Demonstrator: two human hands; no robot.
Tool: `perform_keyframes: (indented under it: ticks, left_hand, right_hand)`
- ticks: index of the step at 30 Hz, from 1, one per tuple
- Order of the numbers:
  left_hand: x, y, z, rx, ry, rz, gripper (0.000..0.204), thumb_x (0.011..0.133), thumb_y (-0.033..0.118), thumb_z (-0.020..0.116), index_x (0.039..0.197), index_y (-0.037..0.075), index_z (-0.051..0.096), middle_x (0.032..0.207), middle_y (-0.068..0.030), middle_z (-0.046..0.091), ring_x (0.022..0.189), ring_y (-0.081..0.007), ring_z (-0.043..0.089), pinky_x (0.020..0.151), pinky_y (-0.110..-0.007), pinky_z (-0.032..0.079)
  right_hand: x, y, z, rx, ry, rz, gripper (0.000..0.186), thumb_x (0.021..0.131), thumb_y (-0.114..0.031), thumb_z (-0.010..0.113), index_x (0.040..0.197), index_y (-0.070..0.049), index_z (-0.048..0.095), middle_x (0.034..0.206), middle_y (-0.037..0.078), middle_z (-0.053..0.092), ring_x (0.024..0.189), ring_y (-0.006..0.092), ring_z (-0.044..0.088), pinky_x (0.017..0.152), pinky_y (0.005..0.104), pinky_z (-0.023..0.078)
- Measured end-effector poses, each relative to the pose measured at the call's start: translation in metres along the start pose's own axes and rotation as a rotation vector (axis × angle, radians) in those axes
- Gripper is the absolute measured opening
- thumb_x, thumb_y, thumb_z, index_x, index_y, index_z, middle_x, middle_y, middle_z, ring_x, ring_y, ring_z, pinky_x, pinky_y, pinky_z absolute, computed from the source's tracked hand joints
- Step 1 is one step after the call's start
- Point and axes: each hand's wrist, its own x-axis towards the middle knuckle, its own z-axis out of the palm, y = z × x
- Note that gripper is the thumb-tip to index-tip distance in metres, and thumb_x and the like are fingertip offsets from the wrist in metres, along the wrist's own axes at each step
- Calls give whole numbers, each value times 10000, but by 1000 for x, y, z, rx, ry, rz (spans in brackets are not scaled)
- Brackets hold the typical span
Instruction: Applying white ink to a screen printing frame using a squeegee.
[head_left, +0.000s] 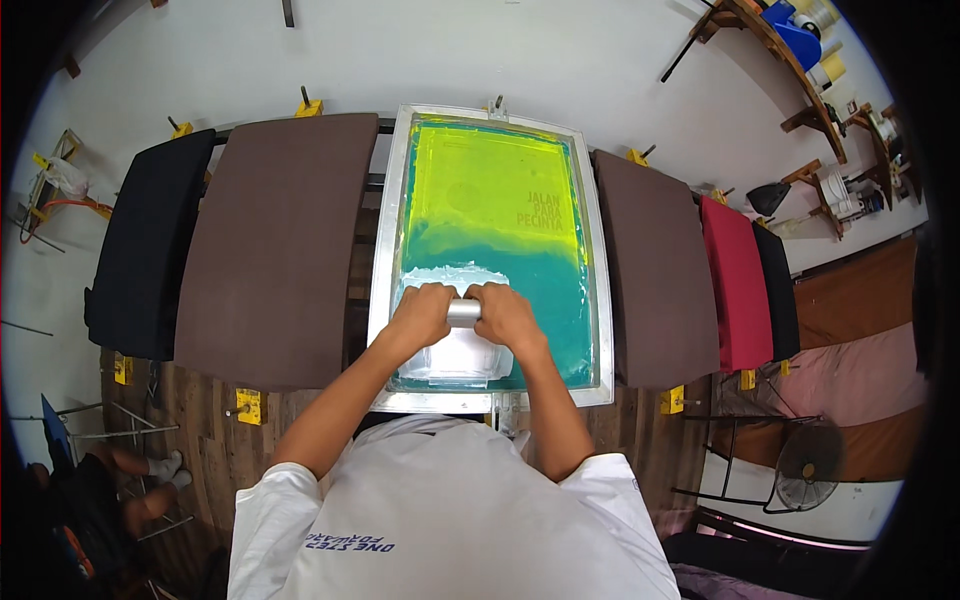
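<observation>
A screen-printing frame (603, 300) with silvery edges lies flat in front of me, its mesh (490, 180) yellow-green at the far end and teal nearer me. Printed lettering shows on its right side. Both my hands are closed around the silvery handle of a squeegee (464, 312) over the near left part of the mesh. My left hand (424, 316) grips its left end and my right hand (506, 314) its right end. A white, ink-like patch (455, 360) spreads around and below the squeegee; the blade is hidden under my hands.
Brown fabric-covered boards flank the frame, one to its left (275, 240) and one to its right (655, 270). Beyond are a red board (738, 285) and black ones (150, 250). Yellow clamps (248, 407) stick out at the ends. A fan (808, 465) stands lower right; a person (95, 500) sits lower left.
</observation>
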Motion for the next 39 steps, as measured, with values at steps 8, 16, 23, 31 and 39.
perform_keyframes:
  ticks: [8, 16, 23, 31, 39]
  left_hand:
    - [-95, 34, 33, -29, -39, 3, 464, 676, -106, 606, 1128, -3, 610, 1098, -208, 616, 939, -373, 613, 891, -451, 442]
    - [-46, 21, 1, -87, -26, 13, 356, 698, -67, 617, 1029, 22, 712, 950, -198, 691, 875, -381, 652, 818, -462, 488]
    - [-43, 2, 34, 24, 126, 46, 436, 693, -113, 592, 1109, 3, 650, 1031, -180, 655, 839, -373, 630, 818, -447, 465]
    - [-97, 39, 12, -123, -109, -8, 457, 655, -109, 597, 1102, -35, 654, 1038, -227, 668, 925, -383, 644, 849, -445, 503]
    - [12, -4, -4, -32, 21, -17, 259, 705, -45, 642, 944, 29, 708, 879, -199, 696, 865, -371, 679, 811, -459, 532]
  right_hand:
    - [-99, -30, 38, 172, 62, 31, 517, 631, 63, 645, 1138, -38, 625, 1121, 179, 611, 1042, 377, 568, 883, 439, 503]
    - [-47, -19, 3, 91, -15, -28, 320, 736, -14, 651, 1040, -111, 680, 943, 160, 649, 903, 350, 649, 755, 463, 549]
    - [-38, -9, 30, 101, 143, -46, 410, 673, 14, 673, 1070, -81, 634, 1033, 146, 614, 988, 360, 589, 780, 457, 543]
    - [-97, -35, 24, 237, -53, 28, 430, 660, 54, 636, 1078, -42, 672, 1022, 170, 650, 975, 377, 601, 843, 451, 511]
    - [13, 2, -3, 10, -24, 53, 311, 726, -80, 678, 1032, -126, 700, 953, 142, 688, 889, 338, 675, 771, 452, 554]
